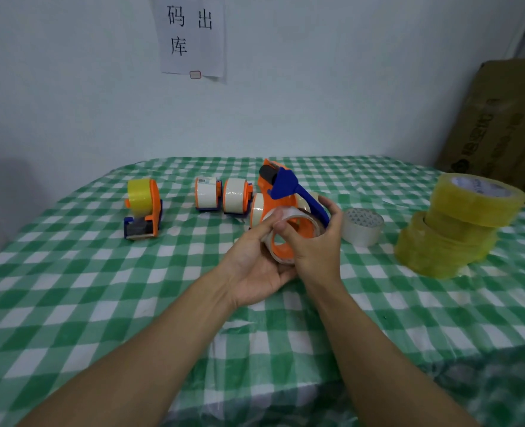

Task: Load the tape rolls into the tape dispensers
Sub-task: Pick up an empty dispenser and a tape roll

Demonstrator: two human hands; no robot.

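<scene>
Above the table's middle, both my hands hold an orange and blue tape dispenser [278, 183] with a clear tape roll [281, 254] around its orange hub. My left hand [255, 263] cups the roll from below, thumb on its top edge. My right hand [313, 241] grips the roll and the dispenser's blue handle from the right. A loose clear roll [363, 226] lies just right of my hands. Three loaded dispensers stand behind: one with yellow tape [142, 208] at the left, two with white tape [207, 192] [236, 195] in the middle.
A stack of yellow tape rolls [458, 226] stands at the right on the green checked tablecloth [101, 288]. A cardboard box [501, 124] leans at the far right. A paper sign [193, 35] hangs on the wall behind.
</scene>
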